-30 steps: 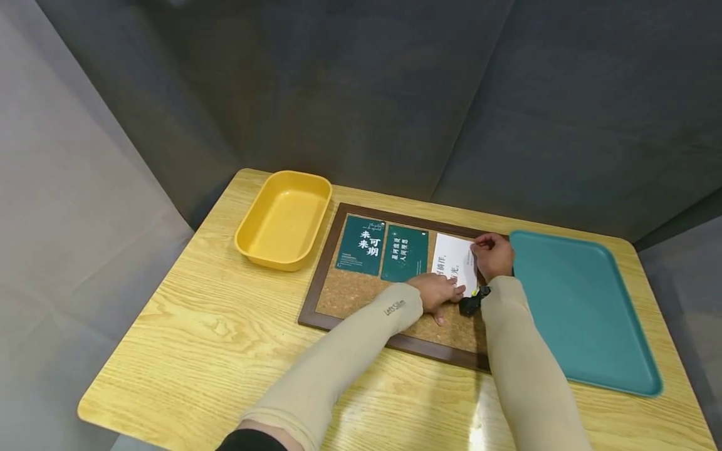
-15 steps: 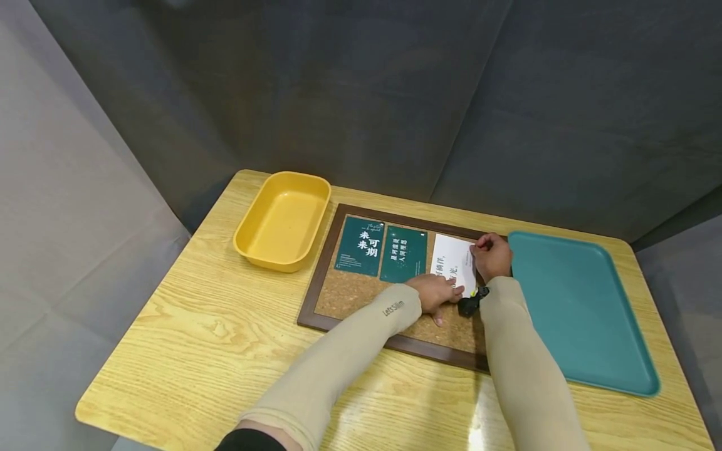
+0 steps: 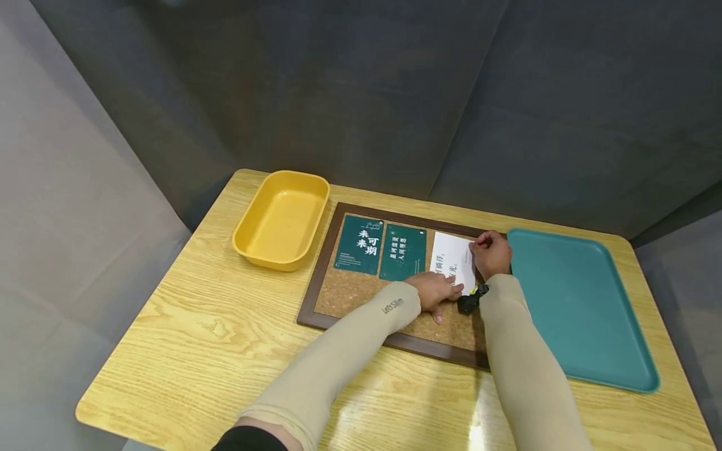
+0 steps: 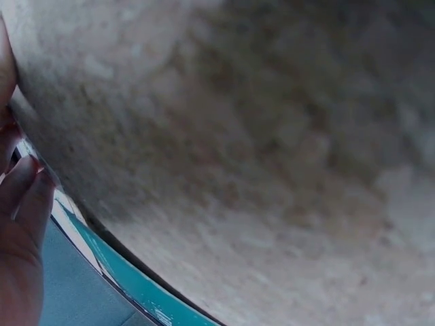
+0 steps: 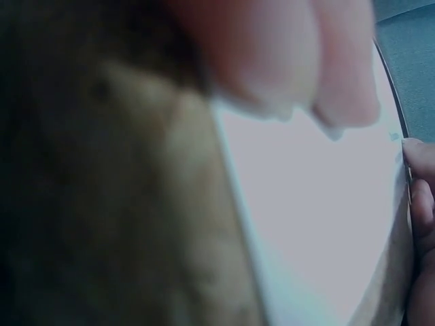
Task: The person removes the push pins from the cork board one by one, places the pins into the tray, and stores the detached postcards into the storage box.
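Observation:
A white card (image 3: pixel 451 254) with dark lettering lies on a framed corkboard (image 3: pixel 352 293), right of two green cards (image 3: pixel 361 247). My left hand (image 3: pixel 435 289) rests its extended fingers on the white card's lower edge, thumb on the cork. At the card's upper right corner, my right hand (image 3: pixel 492 255) pinches with thumb and forefinger; its fingertips hide what is between them, so I cannot tell what it is. In the right wrist view, blurred fingertips (image 5: pixel 346 75) lie over the white card, and other fingers (image 5: pixel 421 197) meet at its far edge. Cork fills most of the left wrist view.
Left of the board stands a yellow plastic basin (image 3: pixel 280 219). A teal tray (image 3: pixel 581 307) lies to the right, close against the board's frame. Both sit on a wooden table (image 3: pixel 186 351). A dark curtain (image 3: pixel 350 94) hangs behind. A black wrist camera (image 3: pixel 470 302) is strapped to the right wrist.

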